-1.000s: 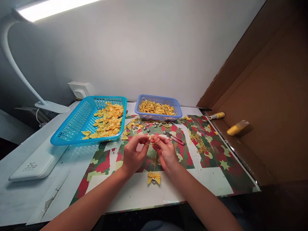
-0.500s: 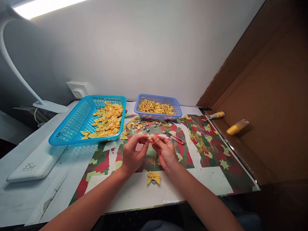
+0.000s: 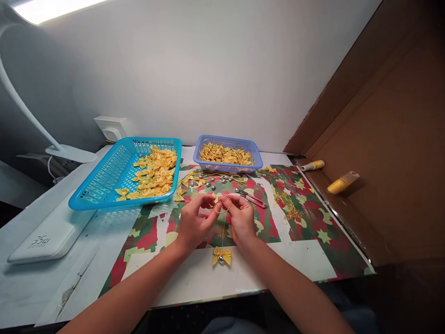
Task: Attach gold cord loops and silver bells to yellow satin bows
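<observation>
Grey wall (image 3: 208,69) rises behind my table, where a white power bank (image 3: 48,239) shows "35W" beside the blue basket (image 3: 93,190); my left hand (image 3: 196,222) and right hand (image 3: 241,218) have fingertips together, pinching a gold cord (image 3: 223,212), and its bow with a silver bell (image 3: 221,257) lies on the white strip between my forearms

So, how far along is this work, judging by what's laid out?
Probably done: corded bows piled in the purple basket. In hand: a gold cord looped between left hand and right hand, running down to a bow with a bell. Apparently left: blue basket bows and loose bells. Exact counts are unclear.
</observation>
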Demonstrator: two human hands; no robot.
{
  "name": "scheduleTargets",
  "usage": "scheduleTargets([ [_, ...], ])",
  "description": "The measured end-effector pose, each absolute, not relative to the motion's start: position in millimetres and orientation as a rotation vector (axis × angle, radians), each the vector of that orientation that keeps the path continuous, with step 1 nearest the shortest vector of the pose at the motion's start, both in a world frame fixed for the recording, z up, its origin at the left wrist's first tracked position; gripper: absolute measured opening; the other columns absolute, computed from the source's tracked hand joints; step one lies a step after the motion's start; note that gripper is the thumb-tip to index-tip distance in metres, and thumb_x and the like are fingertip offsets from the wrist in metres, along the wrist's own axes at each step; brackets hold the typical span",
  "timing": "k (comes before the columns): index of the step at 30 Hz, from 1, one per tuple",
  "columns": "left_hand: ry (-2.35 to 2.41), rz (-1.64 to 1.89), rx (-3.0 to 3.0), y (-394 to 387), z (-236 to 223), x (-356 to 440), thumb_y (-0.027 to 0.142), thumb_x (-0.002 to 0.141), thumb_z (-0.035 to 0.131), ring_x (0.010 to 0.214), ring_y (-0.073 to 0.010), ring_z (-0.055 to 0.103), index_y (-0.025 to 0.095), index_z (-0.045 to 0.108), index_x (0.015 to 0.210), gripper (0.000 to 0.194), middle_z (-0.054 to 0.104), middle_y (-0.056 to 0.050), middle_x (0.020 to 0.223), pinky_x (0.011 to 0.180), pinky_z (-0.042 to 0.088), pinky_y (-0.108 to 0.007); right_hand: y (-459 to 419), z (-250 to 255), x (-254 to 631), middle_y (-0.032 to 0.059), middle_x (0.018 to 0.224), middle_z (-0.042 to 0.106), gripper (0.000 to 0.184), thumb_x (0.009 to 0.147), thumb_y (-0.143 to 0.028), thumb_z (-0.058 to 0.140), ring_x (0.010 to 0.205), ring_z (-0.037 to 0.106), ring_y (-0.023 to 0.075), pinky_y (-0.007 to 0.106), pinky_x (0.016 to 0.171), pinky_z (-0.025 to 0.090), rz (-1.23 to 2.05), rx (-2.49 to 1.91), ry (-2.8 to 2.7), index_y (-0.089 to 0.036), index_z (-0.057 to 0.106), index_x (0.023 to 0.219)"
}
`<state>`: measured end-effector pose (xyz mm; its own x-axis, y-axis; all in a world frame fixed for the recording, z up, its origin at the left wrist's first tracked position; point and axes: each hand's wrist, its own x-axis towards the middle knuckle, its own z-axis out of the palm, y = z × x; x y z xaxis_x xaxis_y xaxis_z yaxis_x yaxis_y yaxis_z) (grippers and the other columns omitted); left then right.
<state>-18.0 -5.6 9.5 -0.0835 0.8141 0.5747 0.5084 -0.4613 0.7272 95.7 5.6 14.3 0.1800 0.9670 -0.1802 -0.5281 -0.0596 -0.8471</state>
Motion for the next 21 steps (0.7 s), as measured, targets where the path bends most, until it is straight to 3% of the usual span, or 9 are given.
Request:
scheduleTargets([
  [17,1.406,1.525,1.876,-6,12,-21,0.028,0.084,0.059,0.065,-0.0152,0.063,0.019,0.068,0.075,0.016,0.071,-0.002,0.070,0.061,0.050,-0.026,2,10,100,0.0041,0.078,0.074,0.014,0.071,-0.032,0.072,0.073,0.067,0.0186,0.033,0.071,0.053,1.047,-1.049,-1.032,-0.019,0.071,0.077],
  [21,1.401,1.544,1.907,-6,14,-23,0.027,0.084,0.059,0.063,-0.0142,0.062,0.019,0.066,0.073,0.015,0.070,-0.001,0.070,0.061,0.050,-0.026,3,16,114,0.0051,0.090,0.072,0.013,0.075,-0.025,0.067,0.086,0.063,0.0211,0.038,0.081,0.050,0.631,-1.054,-1.484,-0.022,0.070,0.088],
])
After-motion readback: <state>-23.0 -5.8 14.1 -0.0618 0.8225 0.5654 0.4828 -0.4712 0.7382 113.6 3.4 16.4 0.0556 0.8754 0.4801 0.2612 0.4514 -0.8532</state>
